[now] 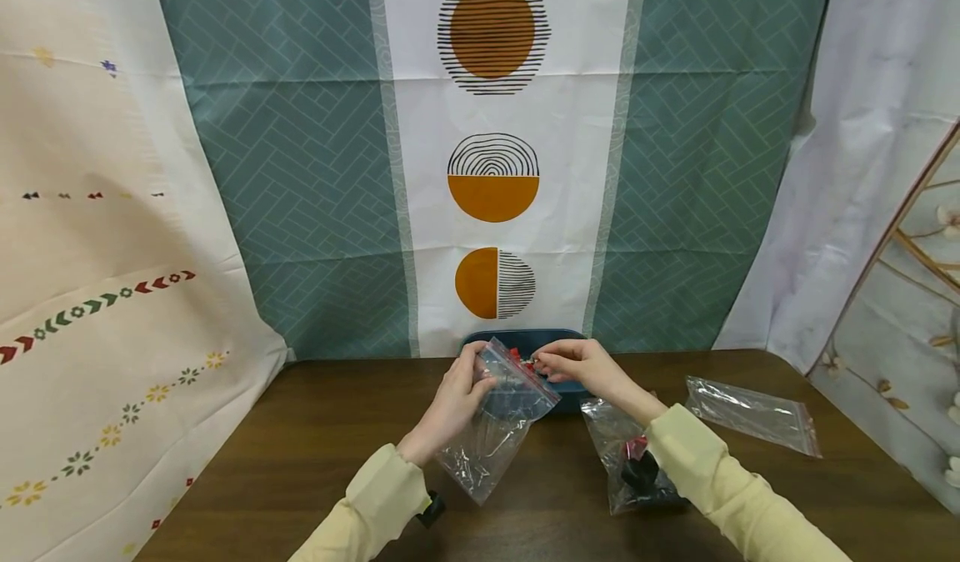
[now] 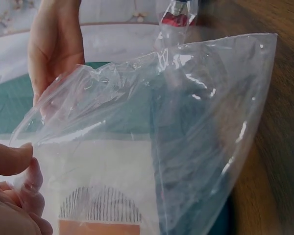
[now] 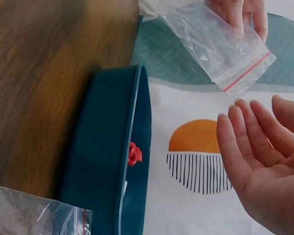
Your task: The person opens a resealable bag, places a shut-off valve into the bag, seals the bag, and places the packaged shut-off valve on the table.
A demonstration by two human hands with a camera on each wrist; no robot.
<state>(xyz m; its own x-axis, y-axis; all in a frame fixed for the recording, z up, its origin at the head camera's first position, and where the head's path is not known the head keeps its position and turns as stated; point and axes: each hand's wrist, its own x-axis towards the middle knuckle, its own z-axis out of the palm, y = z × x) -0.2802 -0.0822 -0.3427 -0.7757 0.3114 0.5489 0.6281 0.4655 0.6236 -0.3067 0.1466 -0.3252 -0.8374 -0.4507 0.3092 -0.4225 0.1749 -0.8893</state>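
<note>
My left hand (image 1: 463, 387) grips the edge of a clear zip bag (image 1: 491, 441) with a red seal line, its mouth tilted up over the bin. Inside the bag, nothing shows in the left wrist view. My right hand (image 3: 264, 152) is close to the bag's mouth, fingers lightly bent and thumb apart in the right wrist view. In the head view its fingertips overlap small red pieces at the bin. Dark blue, the bin (image 3: 100, 147) stands at the back of the table. A small red piece (image 3: 134, 153) shows at its rim.
Under my right forearm lies another clear bag (image 1: 611, 454) with red and black items inside. Farther right, a flat clear zip bag (image 1: 753, 416) rests on the brown wooden table (image 1: 315, 462). A patterned cloth (image 1: 315, 170) hangs directly behind the bin.
</note>
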